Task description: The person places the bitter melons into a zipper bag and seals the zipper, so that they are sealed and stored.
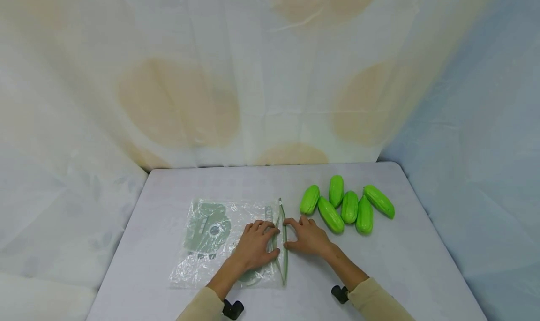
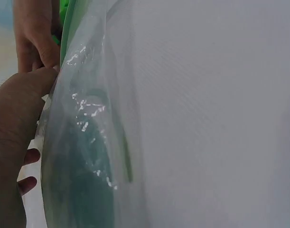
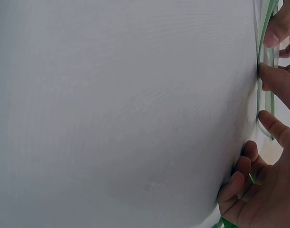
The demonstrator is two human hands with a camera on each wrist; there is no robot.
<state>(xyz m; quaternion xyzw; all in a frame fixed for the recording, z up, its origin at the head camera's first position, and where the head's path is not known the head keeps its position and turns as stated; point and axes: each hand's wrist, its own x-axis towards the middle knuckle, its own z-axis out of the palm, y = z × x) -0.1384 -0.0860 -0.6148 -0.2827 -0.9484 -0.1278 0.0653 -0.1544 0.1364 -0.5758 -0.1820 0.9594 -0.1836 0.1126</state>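
Observation:
A clear plastic zip bag (image 1: 198, 269) with a green print lies flat on the table, its green-edged mouth facing right. At the mouth, the two green strips stand slightly apart. My left hand (image 1: 256, 245) rests over the bag, thumb and fingertips spread along the left strip. From the other side, my right hand (image 1: 310, 237) touches the right green strip (image 3: 258, 90) with its thumb and a fingertip, held apart from each other. The right hand's other fingers are loosely bent in the right wrist view. In the left wrist view, the bag's film (image 2: 83, 142) partly hides the left hand's work.
Several bright green cucumber-like vegetables (image 1: 349, 207) lie in a group behind and right of the right hand. The white table (image 1: 143, 246) has patterned curtains (image 1: 253, 77) along its back and sides. A small black device sits at each wrist.

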